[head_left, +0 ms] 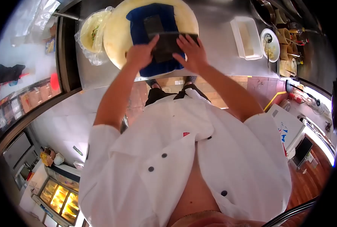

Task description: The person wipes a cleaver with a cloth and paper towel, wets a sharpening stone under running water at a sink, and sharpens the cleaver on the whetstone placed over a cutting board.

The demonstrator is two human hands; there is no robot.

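My left hand [139,56] is closed around the handle of a dark, broad-bladed cleaver [167,44]. The blade lies flat across a dark grey sharpening stone [152,25], which points away from me. With fingers spread, my right hand [192,53] presses on the blade's right part, its thumb near the close edge. Beneath the stone is a folded blue cloth [137,28], draped over a thick round cutting board [114,28]. Part of the stone is hidden under the blade.
Left of the board stands a plastic-lined bowl [87,36] with food scraps. To the right are a white rectangular tub [247,38] and a white oval dish [270,45] holding a spoon and food. The steel counter [219,45] ends just before my body.
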